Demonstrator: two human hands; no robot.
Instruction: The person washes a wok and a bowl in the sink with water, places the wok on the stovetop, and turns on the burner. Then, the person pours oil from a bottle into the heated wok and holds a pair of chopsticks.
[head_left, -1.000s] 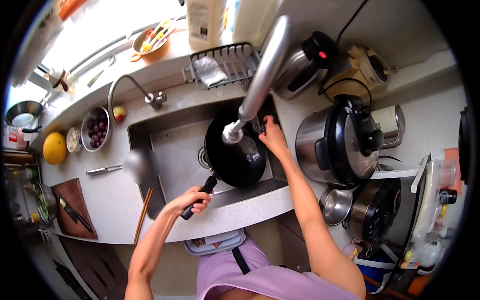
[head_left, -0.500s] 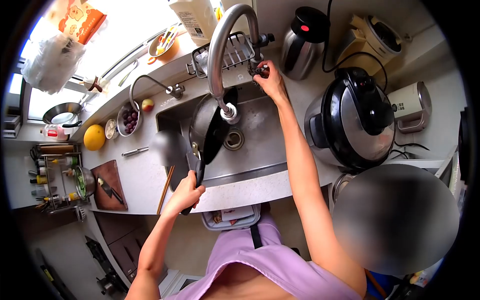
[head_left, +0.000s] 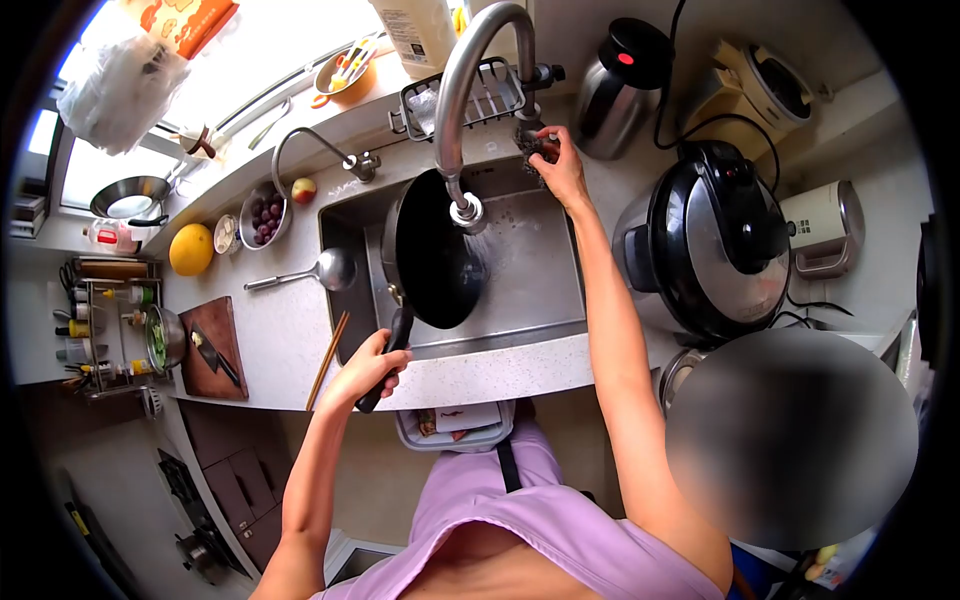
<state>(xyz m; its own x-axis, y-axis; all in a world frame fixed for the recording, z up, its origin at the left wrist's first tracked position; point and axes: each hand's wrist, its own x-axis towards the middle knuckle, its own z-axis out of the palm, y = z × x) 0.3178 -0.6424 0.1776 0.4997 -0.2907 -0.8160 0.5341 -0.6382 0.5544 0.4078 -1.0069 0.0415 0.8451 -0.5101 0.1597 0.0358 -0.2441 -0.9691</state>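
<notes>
My left hand is closed around the black handle of a frying pan. The pan is tilted over the left part of the steel sink, its black inside showing, beneath the spout of the arched faucet. A faint spray of water seems to fall from the spout into it. At the sink's far right corner, beside the faucet base, my right hand pinches a dark, mesh-like scouring pad.
Left of the sink lie a ladle, chopsticks, a bowl of grapes and a cutting board with a knife. An electric pressure cooker and a thermos stand on the right. A wire rack sits behind.
The pan has turned so that more of its inside faces up under the spout, and spray now shows there. My right hand still holds the pad by the faucet base. The view has shifted slightly.
</notes>
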